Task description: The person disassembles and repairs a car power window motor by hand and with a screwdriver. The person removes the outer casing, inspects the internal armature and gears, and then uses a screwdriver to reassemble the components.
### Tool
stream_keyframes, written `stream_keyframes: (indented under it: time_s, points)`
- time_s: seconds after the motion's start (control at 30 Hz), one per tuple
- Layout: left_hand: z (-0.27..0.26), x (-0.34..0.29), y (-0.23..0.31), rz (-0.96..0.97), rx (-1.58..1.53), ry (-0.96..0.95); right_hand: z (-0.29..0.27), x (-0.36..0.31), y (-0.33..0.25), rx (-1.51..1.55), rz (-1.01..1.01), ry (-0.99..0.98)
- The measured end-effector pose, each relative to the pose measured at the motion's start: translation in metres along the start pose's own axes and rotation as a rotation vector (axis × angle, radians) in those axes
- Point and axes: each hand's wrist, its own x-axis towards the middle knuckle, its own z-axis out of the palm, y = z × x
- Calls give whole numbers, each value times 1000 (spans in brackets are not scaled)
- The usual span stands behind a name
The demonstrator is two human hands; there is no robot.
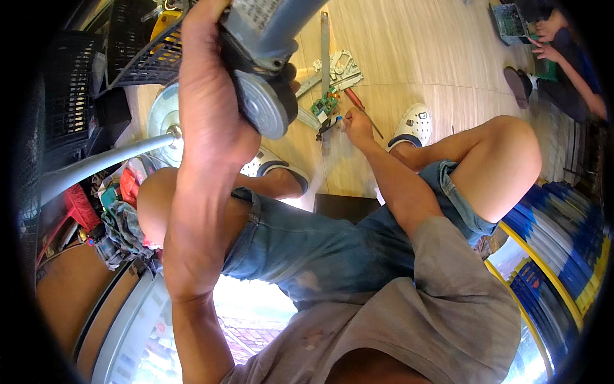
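Observation:
My left hand [211, 96], raised close to the view, is closed around a grey cylindrical housing [272, 35] with a round pale disc [262, 105] on its side; its fingertips are in shadow. Lower down, between my feet, my right hand [360, 128] is closed in a pinch on a small white piece with a blue end [340, 123]. Right beside it lies a green circuit board [325, 105] with dark wires. A red-handled screwdriver [353, 98] lies on the floor, its shaft passing behind my right hand. Beyond it rests a grey metal bracket [345, 69].
A long flat metal strip [325, 45] lies on the wood-patterned floor. At left stand a pole on a round base [164, 115], black plastic baskets [67, 96] and piled clutter [125, 224]. Blue and yellow racks [556, 237] stand right. Another person's hands [549, 40] are near a green box [510, 24].

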Motion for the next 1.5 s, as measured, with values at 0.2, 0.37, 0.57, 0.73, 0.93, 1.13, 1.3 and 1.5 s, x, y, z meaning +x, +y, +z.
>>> stream_keyframes:
  time_s: [0.2,0.37,0.57,0.73,0.93,1.13,1.3,1.5]
  points:
    - [13,-10,8,-31,-35,-68,-33,41,-15,266,367,77]
    - [33,-13,10,71,-47,-197,-143,110,-77,345,64,243]
    - [49,-31,19,96,-211,-282,-335,100,-260,605,-361,-67]
    - [56,-36,11,32,-250,-378,-382,12,-309,526,-571,-227]
    - [49,-26,-10,18,-136,-483,-365,-7,-286,600,-786,-255]
    - [50,-22,-18,42,-29,-435,-369,-7,-288,375,-924,-145]
    - [58,-20,-17,0,-33,-423,-369,-3,-282,292,-1012,-68]
    - [64,-16,-18,-22,-30,-426,-372,3,-279,245,-1047,-56]
